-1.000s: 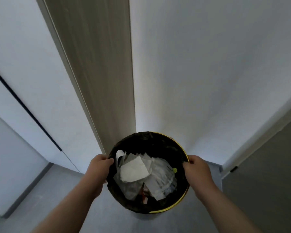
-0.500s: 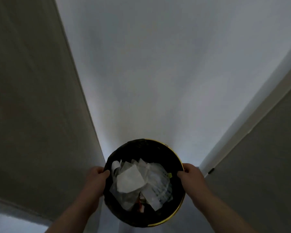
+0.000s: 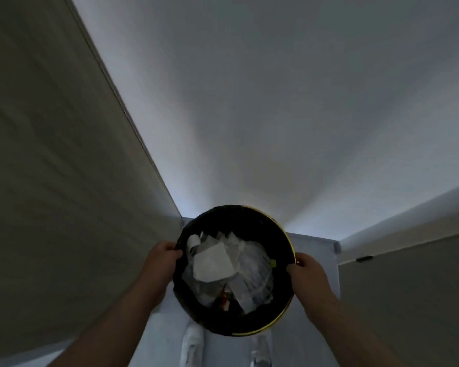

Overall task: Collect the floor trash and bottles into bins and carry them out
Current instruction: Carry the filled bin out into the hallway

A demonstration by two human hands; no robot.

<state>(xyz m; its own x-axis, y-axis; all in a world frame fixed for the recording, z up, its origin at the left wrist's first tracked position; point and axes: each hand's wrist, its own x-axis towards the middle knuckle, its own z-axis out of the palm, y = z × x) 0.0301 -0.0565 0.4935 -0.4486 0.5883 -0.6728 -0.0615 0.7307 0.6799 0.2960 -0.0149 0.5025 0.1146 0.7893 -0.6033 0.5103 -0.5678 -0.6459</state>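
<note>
At the near middle of the view, the left hand (image 3: 161, 263) gripped the left edge of the round black bin (image 3: 260, 229), with its thumb curled over the rim. The right hand (image 3: 306, 274) held the right edge the same way, so the bin hung in the air between both hands, close in front of the person. A thin yellow rim (image 3: 289, 239) ran around its right side.

Inside the bin lay a heap of trash: a big white paper sheet (image 3: 214, 262) on top, a crumpled clear wrapper (image 3: 255, 263) to its right, a small white roll (image 3: 192, 241) at the left, and a bit of something red (image 3: 225, 300) lower down. No bottle could be made out in it.

Under the bin, two pale shoes (image 3: 192, 345) stood on the grey floor (image 3: 164, 337). A tall tan panel (image 3: 51, 168) rose at the left, a white wall (image 3: 276, 102) stood far ahead, and a grey door (image 3: 408, 300) was at the right.

The space looked tight and dim. The bin could bump the panel or the wall, and a knock might shake it. If it tipped, the loose paper on top could slide out, since nothing covered it. The hands held only the thin rim, so a slip could drop the whole bin. The bin also hid the floor ahead, so a trip seemed possible.
</note>
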